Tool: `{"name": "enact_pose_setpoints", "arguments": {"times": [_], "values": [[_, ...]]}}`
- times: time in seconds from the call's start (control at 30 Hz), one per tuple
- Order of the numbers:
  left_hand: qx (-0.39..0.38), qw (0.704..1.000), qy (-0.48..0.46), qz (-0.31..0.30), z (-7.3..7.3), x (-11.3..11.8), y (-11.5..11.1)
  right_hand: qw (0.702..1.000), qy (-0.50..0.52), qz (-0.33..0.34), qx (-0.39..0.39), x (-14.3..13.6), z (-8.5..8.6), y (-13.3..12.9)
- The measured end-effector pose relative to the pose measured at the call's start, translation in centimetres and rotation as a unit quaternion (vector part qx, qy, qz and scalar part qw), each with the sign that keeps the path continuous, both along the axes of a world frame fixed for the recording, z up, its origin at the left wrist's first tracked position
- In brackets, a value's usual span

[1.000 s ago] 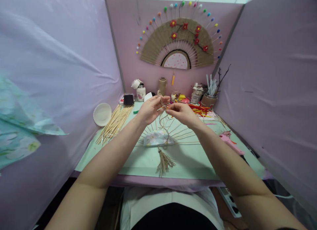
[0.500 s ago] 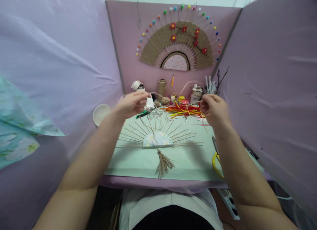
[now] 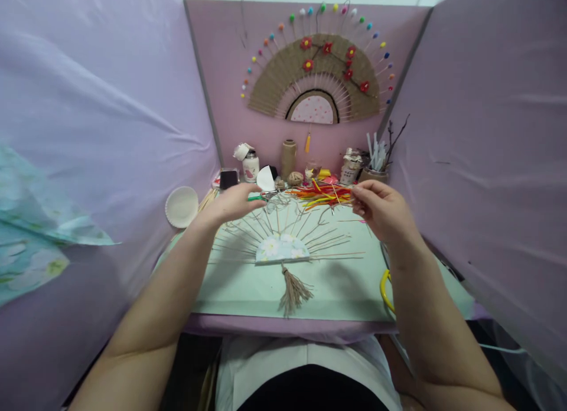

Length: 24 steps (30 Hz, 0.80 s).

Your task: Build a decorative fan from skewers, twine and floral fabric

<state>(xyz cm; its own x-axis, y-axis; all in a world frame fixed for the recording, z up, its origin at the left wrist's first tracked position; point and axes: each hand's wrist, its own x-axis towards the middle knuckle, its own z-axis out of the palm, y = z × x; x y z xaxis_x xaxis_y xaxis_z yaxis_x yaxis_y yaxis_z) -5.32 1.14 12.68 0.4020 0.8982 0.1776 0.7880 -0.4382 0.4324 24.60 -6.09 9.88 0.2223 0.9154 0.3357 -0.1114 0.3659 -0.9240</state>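
Observation:
My left hand hovers over the back left of the table, beside the green-handled pliers; its fingers are extended and hold nothing visible. My right hand is closed in a pinch at the right end of the red and yellow strips; what lies between its fingertips is too small to name. Between my arms lies a small fan frame with a floral half-circle base and thin sticks spreading out. A brown tassel hangs from the base's lower edge, flat on the table. Loose twine lies behind the sticks.
A large finished fan hangs on the back panel. Along the back stand a white jar, a twine spool and a cloth-topped jar. A white dish is at left, yellow-handled scissors by my right forearm.
Both hands have lowered, the left opening near the pliers and the right shifting slightly left. The cord that hung across the floral base no longer shows there.

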Motion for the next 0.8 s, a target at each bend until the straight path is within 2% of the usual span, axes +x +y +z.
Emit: {"name": "enact_pose_setpoints", "arguments": {"times": [0.07,0.17,0.27,0.33,0.4,0.5,0.6,0.7,0.8], "values": [[-0.05,0.99,-0.104,-0.083,-1.5,2.5,-1.4,0.999,-0.032,0.037,-0.02,-0.9,-0.4,-0.6],[-0.136,0.937,-0.262,-0.188,-3.4,6.0,-3.3,0.996,-0.053,0.067,-0.035,-1.9,-0.9,-1.2],[-0.21,0.897,-0.313,-0.231,-4.9,7.5,-3.9,0.996,-0.033,0.069,-0.043,-2.1,-1.1,-1.5],[-0.237,0.888,-0.327,-0.222,-5.6,7.4,-3.7,0.997,-0.012,0.062,-0.051,-1.7,-1.3,-1.4],[-0.253,0.866,-0.385,-0.192,-6.0,6.9,-3.4,0.997,0.009,0.051,-0.059,-1.4,-1.6,-1.2],[-0.288,0.796,-0.516,-0.13,-6.2,6.5,-3.0,0.996,0.033,0.045,-0.068,-1.4,-2.2,-0.8],[-0.326,0.741,-0.581,-0.088,-6.3,7.5,-3.1,0.994,0.042,0.069,-0.079,-2.6,-2.8,-0.3],[-0.354,0.716,-0.598,-0.066,-6.7,9.1,-3.6,0.993,0.043,0.078,-0.074,-4.3,-3.5,0.4],[-0.376,0.714,-0.588,-0.055,-7.3,10.1,-4.1,0.997,0.053,0.028,-0.058,-5.5,-4.5,1.4]]}}
